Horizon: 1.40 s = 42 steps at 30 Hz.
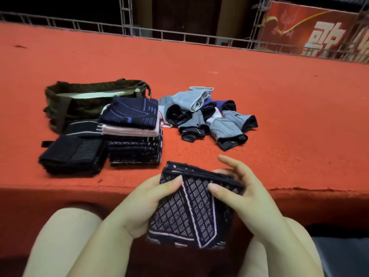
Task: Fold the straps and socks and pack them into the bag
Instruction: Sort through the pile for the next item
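Red carpeted platform; metal truss railing; red banner behind.

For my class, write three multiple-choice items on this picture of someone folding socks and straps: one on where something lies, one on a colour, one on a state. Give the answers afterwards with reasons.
1. Where does the olive bag lie?
A. Behind the folded stacks, at the left
B. On the person's lap
C. Right of the loose pile

2. What colour is the surface under the items?
A. Blue
B. Orange-red
C. White

3. What is happening to the diamond-patterned strap?
A. It lies on a stack
B. It is inside the bag
C. Both hands hold it

Answers: 1 A, the bag sits behind the tall folded stack. 2 B, the carpet-like cover is orange-red. 3 C, the left hand and right hand grip it above the lap.
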{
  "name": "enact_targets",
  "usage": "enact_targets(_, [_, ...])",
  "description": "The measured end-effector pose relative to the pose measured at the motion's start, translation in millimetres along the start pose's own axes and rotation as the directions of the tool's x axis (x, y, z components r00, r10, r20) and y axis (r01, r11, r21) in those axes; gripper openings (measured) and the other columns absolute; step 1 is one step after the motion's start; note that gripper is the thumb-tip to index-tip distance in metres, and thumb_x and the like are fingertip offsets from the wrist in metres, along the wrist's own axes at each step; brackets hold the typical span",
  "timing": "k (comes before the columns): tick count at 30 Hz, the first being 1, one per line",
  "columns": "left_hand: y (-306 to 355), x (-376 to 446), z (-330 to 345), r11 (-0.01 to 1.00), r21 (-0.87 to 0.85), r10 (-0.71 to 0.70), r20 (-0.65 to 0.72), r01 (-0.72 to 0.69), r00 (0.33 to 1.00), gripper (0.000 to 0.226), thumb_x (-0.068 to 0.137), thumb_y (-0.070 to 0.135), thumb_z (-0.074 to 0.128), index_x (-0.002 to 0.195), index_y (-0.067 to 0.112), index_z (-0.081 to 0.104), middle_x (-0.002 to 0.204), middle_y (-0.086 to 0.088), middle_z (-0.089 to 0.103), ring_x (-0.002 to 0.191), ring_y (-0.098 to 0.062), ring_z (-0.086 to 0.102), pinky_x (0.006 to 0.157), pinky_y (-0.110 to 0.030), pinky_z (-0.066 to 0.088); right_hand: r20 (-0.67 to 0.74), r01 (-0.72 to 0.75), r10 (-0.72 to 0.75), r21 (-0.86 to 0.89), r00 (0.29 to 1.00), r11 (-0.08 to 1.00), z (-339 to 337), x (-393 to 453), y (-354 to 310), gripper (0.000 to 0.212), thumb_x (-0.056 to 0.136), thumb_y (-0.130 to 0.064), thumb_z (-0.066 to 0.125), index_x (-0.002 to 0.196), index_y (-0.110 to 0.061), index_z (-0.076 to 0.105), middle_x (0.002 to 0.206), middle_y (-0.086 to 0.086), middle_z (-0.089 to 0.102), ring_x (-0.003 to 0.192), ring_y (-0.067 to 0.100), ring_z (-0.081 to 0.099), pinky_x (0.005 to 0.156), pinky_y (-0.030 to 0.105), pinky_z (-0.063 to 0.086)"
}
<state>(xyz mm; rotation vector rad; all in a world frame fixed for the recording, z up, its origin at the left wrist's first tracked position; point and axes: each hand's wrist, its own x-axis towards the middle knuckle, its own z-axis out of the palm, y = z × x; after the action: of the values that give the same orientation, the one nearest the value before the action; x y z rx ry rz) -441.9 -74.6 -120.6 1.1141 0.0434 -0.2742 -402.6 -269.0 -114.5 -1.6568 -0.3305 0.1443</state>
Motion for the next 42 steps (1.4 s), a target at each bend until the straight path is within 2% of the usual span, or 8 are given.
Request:
enact_targets(6, [-1.9, 4.8, -5.0, 0.903, -0.404, 0.036, -0.268, -0.147, 0.963, 0.055, 0.079, 0.031, 0.056, 0.124, 0.0, 0.056, 0.115, -0.023, 0.066, 0.106, -0.038, 0.064, 0.085, -0.049, 0.055, 0.263, -0.297, 0.263, 0.095, 0.928, 0.95, 22.9, -2.6, 17.1, 0.048, 0.067, -0.034, 0.076, 0.109, -0.016, 0.064, 0.105, 0.005, 0.072, 0.097, 0.023, 0.069, 0.081, 0.031, 0.055])
enact_targets(12, [-5.1, 3.1, -23.8, 0.94, -0.259, 0.158, -0.241, -0.221, 0.957, 0.047, 0.073, 0.008, 0.064, 0.119, 0.005, 0.064, 0.114, -0.016, 0.068, 0.096, -0.025, 0.068, 0.081, -0.035, 0.054, 0.04, -0.294, 0.306, 0.426, 0.951, 0.856, 38.0, 11.4, 21.4, 0.028, 0.072, -0.018, 0.065, 0.098, -0.01, 0.069, 0.087, 0.008, 0.072, 0.069, 0.016, 0.065, 0.064, 0.03, 0.053])
enact_targets(16, [2.4, -6.4, -46.4, 0.989, 0.006, 0.146, -0.029, -0.146, 0.989, 0.053, 0.068, 0.023, 0.071, 0.12, 0.017, 0.065, 0.123, -0.011, 0.065, 0.112, -0.028, 0.061, 0.094, -0.041, 0.046, -0.042, -0.17, 0.193, 0.322, 0.98, 0.931, 38.7, 23.2, 13.4, 0.019, 0.083, -0.008, 0.063, 0.101, -0.007, 0.067, 0.094, 0.013, 0.073, 0.078, 0.023, 0.069, 0.064, 0.031, 0.057])
enact_targets(20, [11.1, -3.9, -44.7, 0.971, 0.163, 0.2, -0.159, -0.174, 0.967, 0.034, 0.078, 0.014, 0.072, 0.111, 0.007, 0.067, 0.111, -0.013, 0.07, 0.101, -0.027, 0.067, 0.083, -0.034, 0.055, -0.07, -0.055, 0.063, 0.112, 0.996, 0.992, 48.4, 42.0, 1.4, 0.015, 0.087, -0.012, 0.066, 0.101, -0.011, 0.067, 0.097, 0.01, 0.073, 0.091, 0.027, 0.069, 0.084, 0.043, 0.055])
enact_targets(24, [48.3, 1.0, -40.6, 0.884, 0.371, 0.392, -0.262, -0.283, 0.882, 0.02, 0.091, 0.008, 0.055, 0.108, 0.011, 0.066, 0.104, -0.004, 0.073, 0.1, -0.023, 0.068, 0.088, -0.037, 0.051, -0.003, 0.027, -0.027, -0.078, 1.0, 0.997, 63.2, 69.4, -25.7, 0.042, 0.077, -0.049, 0.065, 0.111, -0.026, 0.061, 0.107, -0.006, 0.071, 0.101, 0.014, 0.066, 0.095, 0.048, 0.049])
enact_targets(30, [129.1, 18.5, -59.9, 0.772, 0.603, 0.481, -0.351, -0.199, 0.803, 0.015, 0.094, 0.019, 0.056, 0.097, 0.02, 0.07, 0.092, 0.0, 0.075, 0.09, -0.026, 0.071, 0.094, -0.05, 0.049, 0.067, -0.034, 0.031, 0.046, 0.997, 0.998, 83.1, 119.5, -78.6, 0.05, 0.085, -0.012, 0.069, 0.126, -0.021, 0.041, 0.1, 0.002, 0.069, 0.087, 0.017, 0.068, 0.08, 0.04, 0.057])
enact_targets(34, [166.9, 32.6, -73.4, 0.716, 0.696, 0.46, -0.417, -0.05, 0.784, 0.012, 0.094, 0.021, 0.056, 0.092, 0.021, 0.068, 0.09, -0.004, 0.074, 0.084, -0.026, 0.07, 0.088, -0.044, 0.054, 0.052, 0.12, -0.112, -0.193, 0.992, 0.974, 101.3, 152.8, -100.3, 0.072, 0.086, -0.019, 0.068, 0.144, -0.022, 0.026, 0.092, -0.007, 0.061, 0.091, 0.018, 0.065, 0.075, 0.028, 0.053])
enact_targets(42, [165.8, 61.9, -105.4, 0.492, 0.862, 0.482, -0.387, 0.123, 0.786, 0.064, 0.091, 0.015, 0.058, 0.148, 0.025, 0.031, 0.133, -0.002, 0.05, 0.075, -0.007, 0.055, 0.064, -0.016, 0.04, 0.071, 0.098, -0.07, -0.571, 0.995, 0.815, 135.2, 188.3, -69.2, 0.073, 0.084, -0.033, 0.064, 0.147, -0.025, 0.027, 0.14, 0.01, 0.045, 0.124, 0.027, 0.048, 0.104, 0.036, 0.039])
